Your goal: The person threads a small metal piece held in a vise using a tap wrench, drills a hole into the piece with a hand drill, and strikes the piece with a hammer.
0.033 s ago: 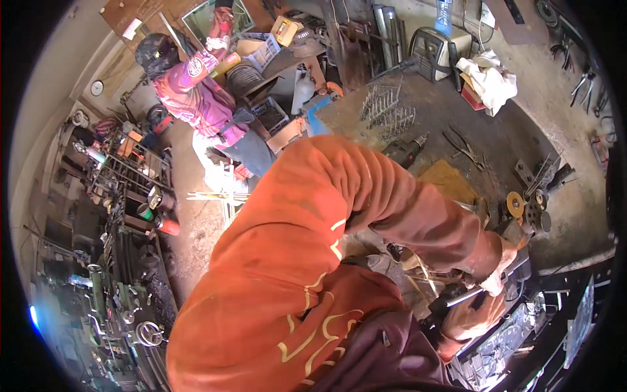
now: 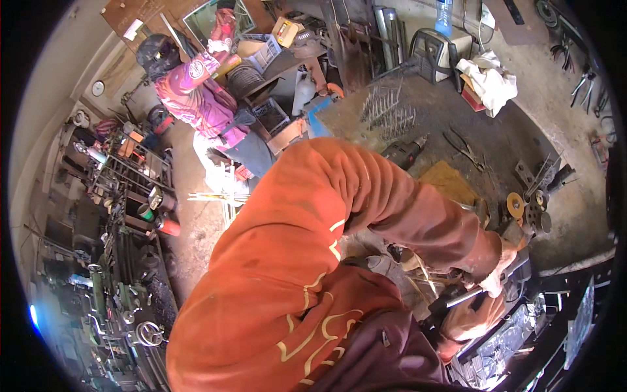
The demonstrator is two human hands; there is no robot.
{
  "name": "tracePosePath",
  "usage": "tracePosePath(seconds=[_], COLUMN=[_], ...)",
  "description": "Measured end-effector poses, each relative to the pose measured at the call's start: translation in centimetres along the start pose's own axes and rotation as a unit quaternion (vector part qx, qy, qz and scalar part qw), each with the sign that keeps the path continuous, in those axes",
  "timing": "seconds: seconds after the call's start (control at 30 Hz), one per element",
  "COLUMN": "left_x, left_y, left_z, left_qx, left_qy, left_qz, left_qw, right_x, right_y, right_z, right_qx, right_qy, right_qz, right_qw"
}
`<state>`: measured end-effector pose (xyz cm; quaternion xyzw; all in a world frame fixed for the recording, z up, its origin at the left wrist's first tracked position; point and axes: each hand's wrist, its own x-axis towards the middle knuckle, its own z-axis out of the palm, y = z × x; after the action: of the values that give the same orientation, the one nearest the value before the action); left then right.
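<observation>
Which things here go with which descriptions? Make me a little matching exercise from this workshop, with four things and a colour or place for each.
Things:
1. left hand
2. cloth
3. disc
4. bottle

Descriptions:
A. round and yellow-orange
B. at the end of the long orange-brown sleeve
C. blue-tinted, near the picture's top edge
D. white and crumpled

Pairs: 1-B, 2-D, 3-A, 4-C

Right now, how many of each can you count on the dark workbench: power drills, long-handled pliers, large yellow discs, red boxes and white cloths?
Power drill: 1
Long-handled pliers: 1
Large yellow disc: 1
Red box: 1
White cloth: 1
Total: 5
</observation>
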<state>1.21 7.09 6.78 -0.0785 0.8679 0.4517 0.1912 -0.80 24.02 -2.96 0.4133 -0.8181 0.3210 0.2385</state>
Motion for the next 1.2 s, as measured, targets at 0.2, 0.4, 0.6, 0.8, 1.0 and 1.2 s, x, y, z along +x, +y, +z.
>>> tracePosePath(seconds=[0.2, 0.4, 0.6, 0.8, 1.0, 1.2], left_x=[-0.2, 1.4, 1.4, 1.3, 1.3, -0.1], left_y=[-3.5, -2.6, 0.8, 0.5, 0.0, 1.2], left_z=[0.7, -1.7, -2.9, -2.7, -2.7, -2.7], left_qx=[0.235, 0.429, 0.552, 0.563, 0.479, 0.313], left_qy=[0.206, 0.065, -0.006, 0.019, 0.036, 0.021], left_qz=[0.347, 0.442, 0.382, 0.397, 0.332, 0.176], left_qw=[0.884, 0.785, 0.741, 0.725, 0.812, 0.933], right_x=[-0.1, -0.6, -0.2, -0.3, 0.5, 0.9], right_y=[-0.9, -0.5, 0.1, -0.1, -0.8, -1.0], right_z=[0.0, -0.2, -0.3, 0.3, 0.1, 0.0], right_qx=[0.031, 0.013, 0.009, 0.016, 0.028, 0.011], right_qy=[-0.034, -0.019, -0.034, -0.031, -0.005, -0.016], right_qz=[0.037, 0.019, -0.012, 0.022, 0.022, 0.026], right_qw=[0.998, 1.0, 0.999, 0.999, 0.999, 0.999])
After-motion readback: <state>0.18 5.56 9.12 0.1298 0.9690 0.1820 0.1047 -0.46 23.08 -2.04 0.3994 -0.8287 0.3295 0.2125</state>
